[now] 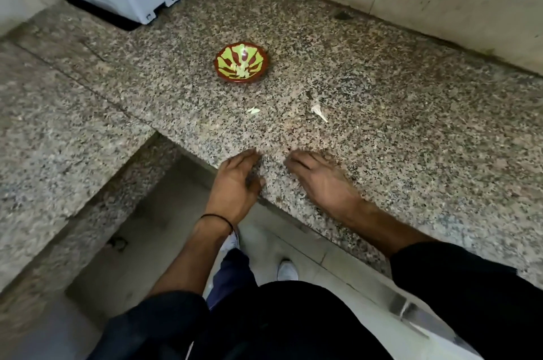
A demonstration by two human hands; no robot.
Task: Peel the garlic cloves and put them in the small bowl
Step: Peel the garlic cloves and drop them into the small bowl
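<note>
Left hand (pixel 238 180) and right hand (pixel 320 180) loosely spread at granite counter (pixel 411 139) edge, gripping nothing. Garlic clove (pixel 319 112) at 12 o'clock from right hand, long axis 10-to-4 o'clock; smaller garlic piece (pixel 253 110) at 12 o'clock from left hand. Small bowl (pixel 241 63) farther at 12 o'clock, nearer left hand.

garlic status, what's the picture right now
Left hand and right hand open, resting on counter edge, empty. Left garlic piece and right garlic piece lie loose, short of small bowl. Nothing in the way.
</note>
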